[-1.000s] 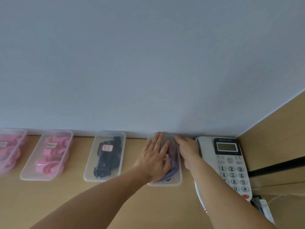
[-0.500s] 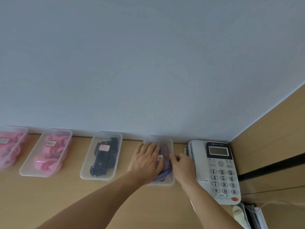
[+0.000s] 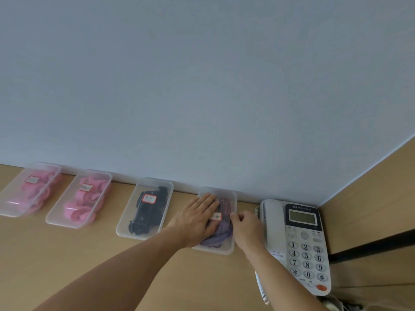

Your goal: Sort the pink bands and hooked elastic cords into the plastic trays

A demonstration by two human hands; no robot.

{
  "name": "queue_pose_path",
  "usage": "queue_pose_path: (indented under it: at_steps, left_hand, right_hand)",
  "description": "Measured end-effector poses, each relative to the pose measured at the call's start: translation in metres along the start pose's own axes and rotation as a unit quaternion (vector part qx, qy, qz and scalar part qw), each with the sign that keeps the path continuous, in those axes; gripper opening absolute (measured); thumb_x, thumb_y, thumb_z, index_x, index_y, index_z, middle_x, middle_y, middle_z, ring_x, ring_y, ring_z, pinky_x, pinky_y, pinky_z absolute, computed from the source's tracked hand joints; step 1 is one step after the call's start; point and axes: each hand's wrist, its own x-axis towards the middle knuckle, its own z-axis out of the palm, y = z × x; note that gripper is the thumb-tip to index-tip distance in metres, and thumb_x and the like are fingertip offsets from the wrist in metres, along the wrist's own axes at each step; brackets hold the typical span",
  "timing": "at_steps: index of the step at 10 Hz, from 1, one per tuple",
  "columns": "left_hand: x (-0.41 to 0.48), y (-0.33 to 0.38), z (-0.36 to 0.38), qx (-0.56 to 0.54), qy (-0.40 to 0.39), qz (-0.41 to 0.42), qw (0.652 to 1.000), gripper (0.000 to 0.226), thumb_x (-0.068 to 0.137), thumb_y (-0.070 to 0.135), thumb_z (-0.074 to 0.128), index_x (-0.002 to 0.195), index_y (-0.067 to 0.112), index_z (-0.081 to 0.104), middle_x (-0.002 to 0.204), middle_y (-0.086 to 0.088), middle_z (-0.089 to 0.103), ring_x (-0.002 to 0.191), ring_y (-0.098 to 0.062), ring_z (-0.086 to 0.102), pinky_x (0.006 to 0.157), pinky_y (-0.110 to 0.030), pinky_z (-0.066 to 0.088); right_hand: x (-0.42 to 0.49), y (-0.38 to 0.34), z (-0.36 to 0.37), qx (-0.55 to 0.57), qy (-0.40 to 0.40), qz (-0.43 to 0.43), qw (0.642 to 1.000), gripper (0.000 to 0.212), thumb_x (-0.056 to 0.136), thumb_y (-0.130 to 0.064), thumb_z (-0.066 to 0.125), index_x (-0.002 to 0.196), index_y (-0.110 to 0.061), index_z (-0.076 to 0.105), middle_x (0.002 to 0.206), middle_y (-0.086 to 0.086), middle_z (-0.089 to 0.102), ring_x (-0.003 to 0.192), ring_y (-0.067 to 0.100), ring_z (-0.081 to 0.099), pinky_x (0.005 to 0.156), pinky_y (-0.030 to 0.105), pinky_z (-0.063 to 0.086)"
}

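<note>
L hand stays flat, fingers straight, pressing purple hooked cords in rightmost tray on counter. R hand, vs 1 s ago, has shifted from tray's far corner to mid right rim. Fingers curled; grip can't be determined.

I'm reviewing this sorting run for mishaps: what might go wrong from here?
The left hand presses the purple cords flat in the tray; being elastic, they may spring out once it lifts. The right hand sits at the tray's rim close beside the phone and could nudge its handset.
</note>
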Motion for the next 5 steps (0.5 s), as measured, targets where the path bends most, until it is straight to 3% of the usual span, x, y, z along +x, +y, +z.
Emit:
queue_pose_path:
  at_steps: [1, 3, 4, 5]
  left_hand:
    - [0.000, 0.004, -0.003, -0.002, -0.038, -0.020, 0.999, 0.063, 0.104, 0.047, 0.018, 0.157, 0.016, 0.003, 0.165, -0.002, -0.005, 0.151, -0.015, -0.011, 0.120, -0.030, -0.014]
    - [-0.006, 0.007, -0.024, -0.015, -0.048, -0.052, 0.997, 0.060, 0.101, 0.041, 0.030, 0.155, 0.016, 0.020, 0.165, -0.004, 0.009, 0.151, -0.019, 0.003, 0.122, -0.037, 0.005]
    - [-0.021, 0.007, -0.034, -0.063, -0.057, -0.041, 0.996, 0.054, 0.099, 0.035, 0.040, 0.149, 0.017, 0.033, 0.160, -0.004, 0.022, 0.147, -0.021, 0.017, 0.119, -0.038, 0.019]
    - [-0.049, 0.003, -0.046, -0.102, -0.018, -0.024, 0.994, 0.054, 0.098, 0.043, 0.042, 0.147, 0.020, 0.037, 0.157, -0.001, 0.029, 0.144, -0.021, 0.025, 0.117, -0.039, 0.025]
  right_hand:
    - [0.002, -0.002, 0.000, 0.000, -0.011, 0.010, 1.000, 0.022, 0.099, -0.031, 0.052, 0.088, -0.015, 0.061, 0.088, 0.004, 0.066, 0.081, 0.023, 0.058, 0.066, 0.028, 0.034]
    - [-0.007, -0.012, -0.007, -0.034, -0.036, 0.004, 0.999, 0.035, 0.098, -0.037, 0.050, 0.116, -0.007, 0.058, 0.113, 0.013, 0.064, 0.103, 0.031, 0.060, 0.079, 0.033, 0.045]
    - [-0.023, -0.022, -0.009, -0.138, 0.008, -0.068, 0.988, 0.041, 0.095, -0.040, 0.054, 0.121, -0.008, 0.054, 0.124, 0.014, 0.055, 0.117, 0.032, 0.051, 0.094, 0.038, 0.043]
    - [-0.048, -0.037, -0.004, -0.200, 0.035, -0.139, 0.969, 0.037, 0.096, -0.041, 0.052, 0.123, -0.015, 0.054, 0.126, 0.009, 0.053, 0.119, 0.028, 0.048, 0.096, 0.037, 0.043]
